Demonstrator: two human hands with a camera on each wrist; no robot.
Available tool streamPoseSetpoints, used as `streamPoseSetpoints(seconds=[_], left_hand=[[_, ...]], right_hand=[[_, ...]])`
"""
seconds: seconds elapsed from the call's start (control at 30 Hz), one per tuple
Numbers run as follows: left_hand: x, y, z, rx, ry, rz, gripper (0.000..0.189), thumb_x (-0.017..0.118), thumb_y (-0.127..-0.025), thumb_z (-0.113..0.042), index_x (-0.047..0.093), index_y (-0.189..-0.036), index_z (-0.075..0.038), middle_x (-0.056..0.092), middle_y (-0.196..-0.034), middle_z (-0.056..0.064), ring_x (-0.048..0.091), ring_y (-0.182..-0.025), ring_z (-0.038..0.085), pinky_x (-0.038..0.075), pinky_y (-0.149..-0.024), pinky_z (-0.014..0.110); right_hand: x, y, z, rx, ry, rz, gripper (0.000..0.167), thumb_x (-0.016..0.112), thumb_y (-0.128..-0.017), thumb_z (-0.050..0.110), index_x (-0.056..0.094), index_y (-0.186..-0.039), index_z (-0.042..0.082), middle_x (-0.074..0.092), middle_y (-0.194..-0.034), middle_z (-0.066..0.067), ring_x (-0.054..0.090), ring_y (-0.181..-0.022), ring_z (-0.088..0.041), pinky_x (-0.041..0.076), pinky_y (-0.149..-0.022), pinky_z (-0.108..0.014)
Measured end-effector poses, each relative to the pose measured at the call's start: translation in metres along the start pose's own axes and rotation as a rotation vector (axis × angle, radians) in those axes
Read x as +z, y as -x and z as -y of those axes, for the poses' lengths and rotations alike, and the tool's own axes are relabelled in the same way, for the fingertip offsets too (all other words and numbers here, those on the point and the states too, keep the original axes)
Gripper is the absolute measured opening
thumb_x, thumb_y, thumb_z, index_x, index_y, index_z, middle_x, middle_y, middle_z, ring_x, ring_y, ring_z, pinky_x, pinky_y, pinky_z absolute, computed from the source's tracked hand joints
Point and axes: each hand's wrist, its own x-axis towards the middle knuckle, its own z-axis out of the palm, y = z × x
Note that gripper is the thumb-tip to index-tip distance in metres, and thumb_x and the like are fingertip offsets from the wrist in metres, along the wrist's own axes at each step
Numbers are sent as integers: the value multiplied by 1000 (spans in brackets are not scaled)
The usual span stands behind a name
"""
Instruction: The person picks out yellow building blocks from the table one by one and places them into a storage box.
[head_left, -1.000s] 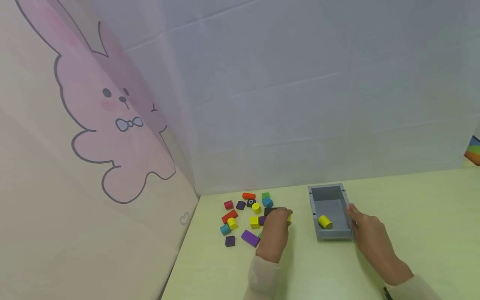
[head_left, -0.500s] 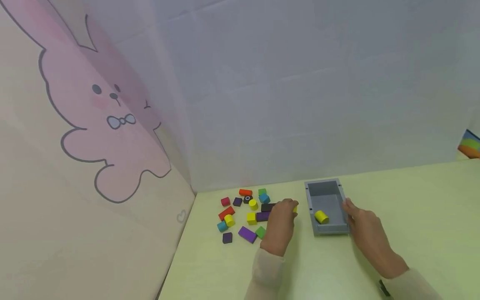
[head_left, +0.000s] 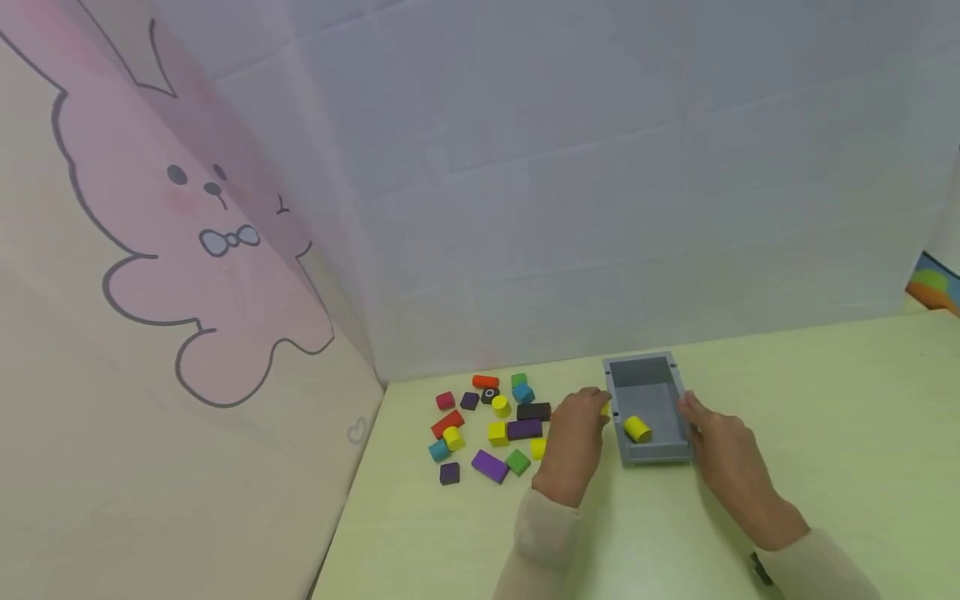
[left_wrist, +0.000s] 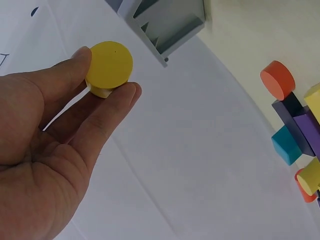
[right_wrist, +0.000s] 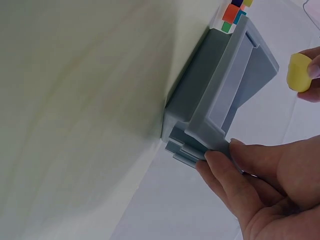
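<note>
Between thumb and fingers, my left hand point(head_left: 573, 446) pinches a yellow cylinder block point(left_wrist: 109, 65); in the head view it is just left of the grey bin point(head_left: 654, 452), mostly hidden by the fingers. My right hand point(head_left: 731, 462) grips the bin's right wall, thumb on the rim and fingers outside, as the right wrist view shows. Inside the bin lies another yellow cylinder point(head_left: 637, 429). Left of my left hand, loose blocks spread over the table, among them a dark purple block point(head_left: 524, 429), a black block point(head_left: 534, 412) and a yellow cube point(head_left: 498, 433).
Further left lie a red block point(head_left: 447, 423), a purple block point(head_left: 490, 466), a green cube point(head_left: 517, 462) and several smaller pieces. A pale cloth wall point(head_left: 562, 208) stands behind the table point(head_left: 420, 542), with a rabbit-printed one on the left.
My left hand has carried the yellow cylinder rightward from the blocks to the bin's left side. My right hand keeps its grip on the bin. The head view has shifted slightly.
</note>
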Motion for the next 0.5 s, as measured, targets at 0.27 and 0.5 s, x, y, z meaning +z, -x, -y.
streamPoseSetpoints(seconds=[0.27,0.5], left_hand=[[6,-5,-13,19,-12,18,32,76,-97,-8,75,-129,-12,74,-128,-2,69,-113,14,54,-102,22],[12,-10,-24,69,-33,14,31,77,-97,-11,76,-127,-13,74,-127,-4,69,-112,12,54,-101,21]], right_hand=[[-1,-1,1,9,-13,8,46,75,-82,-18,63,-127,-19,60,-130,-37,71,-84,-55,57,-53,-49],[-2,-1,2,31,-10,21,45,75,-82,-18,64,-126,-18,60,-130,-36,73,-78,-47,56,-52,-47]])
